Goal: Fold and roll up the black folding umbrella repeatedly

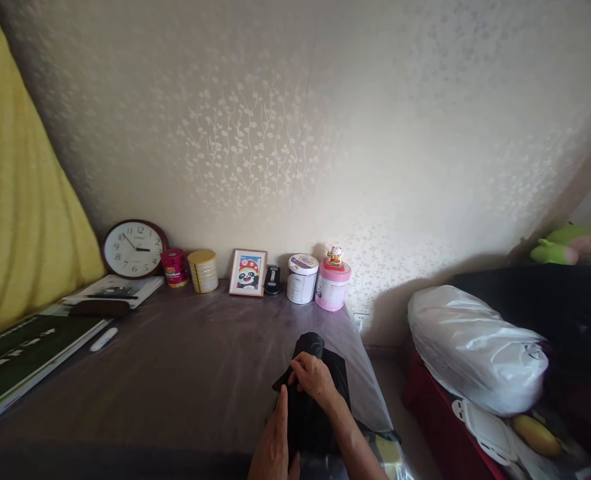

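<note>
Lying beneath right hand (314,379), black bundle (311,421)

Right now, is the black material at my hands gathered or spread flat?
Gathered: the black material lies in a narrow heap, far end rounded, flaps jutting sideways. Whether neatly folded, I cannot tell.

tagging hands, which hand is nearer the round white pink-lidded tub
Right. The right hand is at the folded black bundle, short of the tub; the left hand sits farther back.

Room L of hands (315,375) over tbl (190,373); tubs (302,283), pic frame (248,273), clock (134,252) block rear.
</note>
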`<state>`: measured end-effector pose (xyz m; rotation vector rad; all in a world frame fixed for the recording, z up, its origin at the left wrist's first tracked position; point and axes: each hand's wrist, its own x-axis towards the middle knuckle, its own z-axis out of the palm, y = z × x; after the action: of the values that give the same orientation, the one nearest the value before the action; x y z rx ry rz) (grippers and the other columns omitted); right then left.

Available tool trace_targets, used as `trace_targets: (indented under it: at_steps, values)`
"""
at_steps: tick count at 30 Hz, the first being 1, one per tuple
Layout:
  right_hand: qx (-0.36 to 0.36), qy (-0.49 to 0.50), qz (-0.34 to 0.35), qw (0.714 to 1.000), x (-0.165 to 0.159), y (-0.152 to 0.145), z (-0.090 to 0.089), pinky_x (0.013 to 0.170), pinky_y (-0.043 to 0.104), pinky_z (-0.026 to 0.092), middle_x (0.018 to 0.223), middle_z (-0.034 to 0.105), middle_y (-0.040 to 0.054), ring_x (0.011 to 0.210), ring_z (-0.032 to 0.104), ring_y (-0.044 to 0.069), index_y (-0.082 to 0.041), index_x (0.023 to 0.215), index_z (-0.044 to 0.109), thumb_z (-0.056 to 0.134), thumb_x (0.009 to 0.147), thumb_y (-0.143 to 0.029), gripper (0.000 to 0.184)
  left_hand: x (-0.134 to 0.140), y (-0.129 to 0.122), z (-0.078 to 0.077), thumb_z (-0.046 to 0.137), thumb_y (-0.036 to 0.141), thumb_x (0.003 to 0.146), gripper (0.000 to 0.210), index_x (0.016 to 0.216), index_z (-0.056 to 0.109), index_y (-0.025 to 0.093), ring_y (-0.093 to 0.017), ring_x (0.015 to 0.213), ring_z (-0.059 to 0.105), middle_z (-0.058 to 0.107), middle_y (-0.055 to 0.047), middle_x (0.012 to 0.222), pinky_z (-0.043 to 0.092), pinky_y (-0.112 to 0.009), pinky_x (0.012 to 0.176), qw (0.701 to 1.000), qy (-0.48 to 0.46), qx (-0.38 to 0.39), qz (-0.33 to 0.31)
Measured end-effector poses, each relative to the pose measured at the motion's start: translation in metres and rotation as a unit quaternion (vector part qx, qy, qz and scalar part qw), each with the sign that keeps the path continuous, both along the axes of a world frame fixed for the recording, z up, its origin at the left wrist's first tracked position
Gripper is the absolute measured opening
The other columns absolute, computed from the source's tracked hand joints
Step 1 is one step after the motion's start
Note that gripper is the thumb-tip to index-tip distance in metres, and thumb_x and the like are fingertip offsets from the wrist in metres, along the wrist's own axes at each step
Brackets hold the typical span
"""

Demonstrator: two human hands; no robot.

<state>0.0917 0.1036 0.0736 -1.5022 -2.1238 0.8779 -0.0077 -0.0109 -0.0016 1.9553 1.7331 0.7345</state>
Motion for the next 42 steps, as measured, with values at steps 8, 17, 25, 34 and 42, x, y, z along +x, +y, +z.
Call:
trace_targets:
  at_steps: [8,17,25,34,42]
  values:
    - [0.02,-0.047,0.017,0.999,-0.004,-0.006,0.001,0.057,0.017,0.037,0.071,0.072,-0.003,0.061,0.063,0.01,-0.021,0.076,0.06,0.038,0.086,-0.021,0.024,-0.023,-0.005,0.015,0.045,0.027,0.078,0.047,0.124,0.045,0.017,-0.024,0.104,0.058,0.055,-0.014,0.116,0.049,-0.035,0.087,0.998,0.058,0.021,-0.019]
    - [0.104,-0.094,0.031,0.99,0.0,-0.018,0.003,0.062,0.019,0.038,0.078,0.07,-0.0008,0.072,0.063,0.012,-0.022,0.084,0.064,0.042,0.088,-0.025,0.023,0.006,0.01,0.011,0.042,0.018,0.075,0.063,0.136,0.026,0.017,-0.028,0.134,0.026,0.02,-0.013,0.148,0.034,-0.044,0.105,0.998,0.05,0.047,-0.01]
    - [0.246,-0.022,0.116,0.962,0.016,-0.013,-0.016,0.099,0.029,0.028,0.09,0.069,-0.0019,0.108,0.05,0.015,-0.024,0.085,0.065,0.043,0.091,-0.024,0.023,0.013,0.009,-0.001,0.044,0.0,0.056,0.082,0.136,0.028,0.013,-0.025,0.136,0.022,0.023,-0.015,0.147,0.026,-0.037,0.109,0.998,0.027,-0.05,0.021]
    - [0.256,-0.056,0.086,0.961,0.018,0.042,-0.035,0.107,0.04,0.016,0.091,0.07,-0.0014,0.112,0.049,0.015,-0.025,0.083,0.066,0.04,0.091,-0.021,0.028,0.012,0.016,0.014,0.045,-0.002,0.055,0.094,0.14,0.007,0.009,-0.021,0.137,0.018,0.017,-0.014,0.149,0.02,-0.03,0.11,0.991,0.025,-0.135,0.006]
    - [0.236,-0.044,-0.063,0.969,0.037,0.072,-0.037,0.096,0.032,0.036,0.111,0.065,0.0053,0.106,0.056,0.017,-0.022,0.103,0.064,0.037,0.089,-0.025,0.03,0.014,0.01,0.029,0.042,-0.003,0.061,0.088,0.14,0.005,0.011,-0.02,0.137,0.016,0.014,-0.013,0.15,0.02,-0.03,0.111,0.99,0.033,-0.133,0.011]
